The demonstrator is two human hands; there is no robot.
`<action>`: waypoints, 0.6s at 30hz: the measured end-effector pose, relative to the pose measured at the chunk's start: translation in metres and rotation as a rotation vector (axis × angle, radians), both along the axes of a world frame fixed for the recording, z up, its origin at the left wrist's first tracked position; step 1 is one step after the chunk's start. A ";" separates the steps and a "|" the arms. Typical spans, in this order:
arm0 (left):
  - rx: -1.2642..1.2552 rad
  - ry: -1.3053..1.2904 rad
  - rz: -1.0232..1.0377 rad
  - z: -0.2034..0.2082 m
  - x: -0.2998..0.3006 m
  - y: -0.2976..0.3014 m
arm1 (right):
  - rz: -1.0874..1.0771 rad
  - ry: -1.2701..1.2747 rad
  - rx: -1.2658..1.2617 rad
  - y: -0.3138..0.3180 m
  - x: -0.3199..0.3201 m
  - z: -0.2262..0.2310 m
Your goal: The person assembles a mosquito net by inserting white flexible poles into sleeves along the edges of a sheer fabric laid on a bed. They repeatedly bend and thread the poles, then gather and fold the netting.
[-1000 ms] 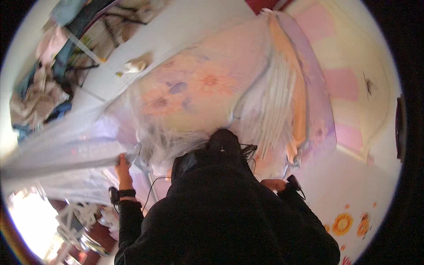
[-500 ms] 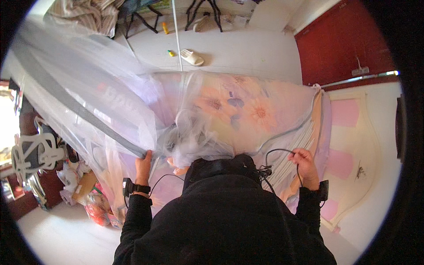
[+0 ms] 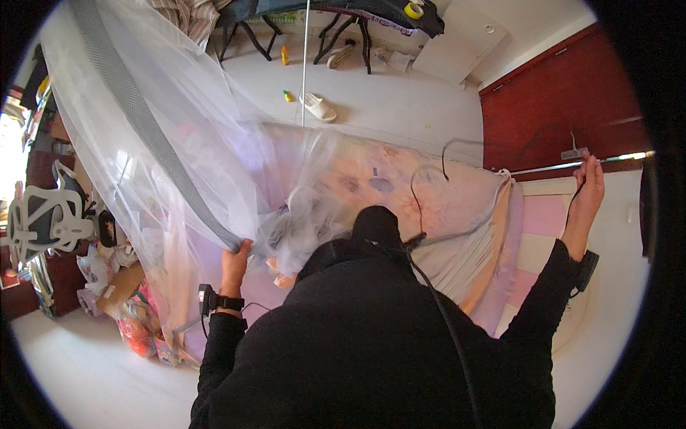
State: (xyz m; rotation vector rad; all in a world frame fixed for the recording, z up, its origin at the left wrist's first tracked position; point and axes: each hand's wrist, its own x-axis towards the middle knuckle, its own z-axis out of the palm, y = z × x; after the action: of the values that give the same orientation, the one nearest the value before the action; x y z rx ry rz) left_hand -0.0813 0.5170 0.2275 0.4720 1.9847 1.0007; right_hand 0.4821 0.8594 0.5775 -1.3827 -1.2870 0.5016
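Observation:
My left hand (image 3: pixel 234 267) is closed on the dark grey mesh band (image 3: pixel 158 136) edging a sheer white mosquito net (image 3: pixel 214 136), which rises to the upper left. More netting lies bunched in front of my body. Far out to the right, over the headboard (image 3: pixel 541 214), I hold up my right hand (image 3: pixel 589 187), its fingers pinched on a thin black cable (image 3: pixel 573 202). A blurred loop of cable arcs above the bed toward that hand. Below the net is a bed with a floral peach and lilac sheet (image 3: pixel 393 168).
A white pole (image 3: pixel 305 64) stands beyond the bed, near a cream slipper (image 3: pixel 319 107). A dark red door (image 3: pixel 557 93) is at the right. On the left are a white-framed chair (image 3: pixel 50 222) and plastic bags (image 3: pixel 96 268). White folded slats or pleats (image 3: pixel 457 257) lie at the bed's right.
My right hand has swung outward and up to the right with the cable, lifting a loop over the bed. My left hand keeps its hold on the band. The view has shifted slightly.

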 end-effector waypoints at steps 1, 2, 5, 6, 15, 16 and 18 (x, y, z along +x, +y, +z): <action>0.020 0.004 0.008 0.000 0.004 0.000 | -0.011 -0.027 0.027 0.014 0.002 0.002; -0.007 0.067 -0.012 0.000 0.008 0.000 | 0.008 -0.079 0.000 0.033 -0.001 0.000; -0.016 0.132 0.089 -0.002 0.030 -0.001 | 0.136 -0.247 -0.229 0.093 -0.018 -0.030; -0.043 0.150 0.146 -0.001 0.040 -0.002 | 0.232 -0.271 -0.258 0.116 -0.028 -0.045; -0.484 0.086 0.375 0.034 0.081 0.057 | 0.936 -0.731 -0.557 0.218 -0.094 -0.234; -0.302 -0.015 0.483 0.038 0.081 0.068 | 1.038 -0.688 -0.566 0.216 -0.093 -0.250; -0.215 -0.044 0.476 0.046 0.066 0.098 | 1.036 -0.677 -0.666 0.209 -0.087 -0.277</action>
State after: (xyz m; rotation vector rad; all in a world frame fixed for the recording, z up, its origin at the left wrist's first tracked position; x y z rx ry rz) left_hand -0.0156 0.6148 0.2732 -0.1501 2.1828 1.0488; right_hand 0.3948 1.0684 0.3008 -1.3565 -2.5685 1.3190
